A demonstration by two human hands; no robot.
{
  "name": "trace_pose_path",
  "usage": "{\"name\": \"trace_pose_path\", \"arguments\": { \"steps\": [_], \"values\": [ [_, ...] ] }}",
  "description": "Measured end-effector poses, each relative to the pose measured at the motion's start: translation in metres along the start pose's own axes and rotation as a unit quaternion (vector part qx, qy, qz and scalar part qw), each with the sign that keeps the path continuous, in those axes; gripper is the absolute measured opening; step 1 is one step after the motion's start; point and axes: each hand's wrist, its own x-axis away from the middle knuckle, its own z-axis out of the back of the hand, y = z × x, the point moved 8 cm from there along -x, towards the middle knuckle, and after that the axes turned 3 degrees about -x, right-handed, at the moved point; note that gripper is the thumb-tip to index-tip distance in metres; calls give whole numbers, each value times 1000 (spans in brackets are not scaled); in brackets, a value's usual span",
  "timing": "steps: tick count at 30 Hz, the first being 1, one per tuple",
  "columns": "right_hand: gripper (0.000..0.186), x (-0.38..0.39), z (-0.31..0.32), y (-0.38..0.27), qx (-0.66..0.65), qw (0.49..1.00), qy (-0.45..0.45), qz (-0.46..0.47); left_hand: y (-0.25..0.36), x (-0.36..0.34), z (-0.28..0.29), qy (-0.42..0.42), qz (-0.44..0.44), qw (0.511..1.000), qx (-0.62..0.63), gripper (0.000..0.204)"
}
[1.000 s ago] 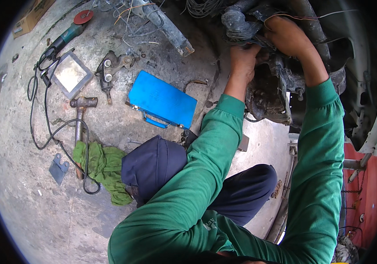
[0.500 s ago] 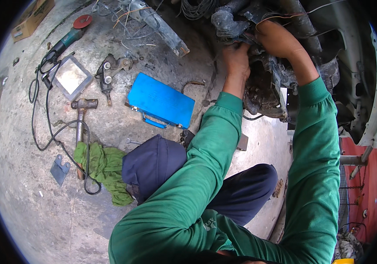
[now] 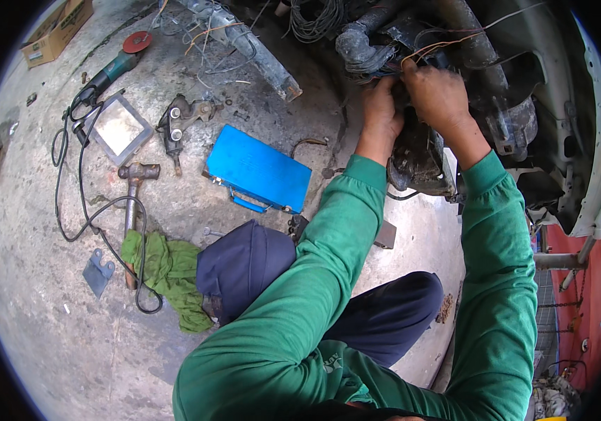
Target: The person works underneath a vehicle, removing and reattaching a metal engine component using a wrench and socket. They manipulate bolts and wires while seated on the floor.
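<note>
At the top right, both my hands work among wires on the dark, greasy underparts of a vehicle. My right hand [image 3: 437,98] is closed, its fingers pinched where a thin orange wire [image 3: 429,50] comes out. Just left of it, my left hand [image 3: 382,116] is closed with its fingertips against a bundle of thin wires [image 3: 372,69]. What it grips is hidden by the fingers. A thick grey, dirt-caked pipe [image 3: 358,49] bends down right above the left hand. Below the hands hangs a dark metal part [image 3: 416,158].
On the concrete floor to the left lie a blue metal toolbox [image 3: 258,168], hammer [image 3: 132,193], angle grinder [image 3: 114,67] with its cord, square clear-lidded case [image 3: 119,130], green cloth [image 3: 167,274] and metal beam [image 3: 244,42]. A white body panel [image 3: 598,133] stands at right.
My right hand has come down and closer to the left hand, and the orange wire now shows at its fingertips. The left hand has shifted slightly downward.
</note>
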Motion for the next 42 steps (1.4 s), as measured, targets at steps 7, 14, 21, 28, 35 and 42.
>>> {"name": "trace_pose_path", "arguments": {
  "steps": [7,14,21,28,35,42],
  "values": [
    [13,4,-5,-4,-20,997,49,-50,-2,-2,3,12,33,998,49,27],
    [17,10,0,-7,-69,994,57,-65,9,1,4,48,3,999,-24,22],
    [40,39,18,22,-468,837,201,-200,32,20,-1,101,-87,988,-73,20],
    [45,64,7,25,-472,820,233,-226,69,57,-37,85,-367,765,-522,8],
    [42,93,18,56,-503,744,383,-214,75,72,-105,-29,-498,603,-622,11],
    [39,98,13,54,-568,682,437,-147,79,71,-120,-77,-519,444,-726,10]
  ]
}}
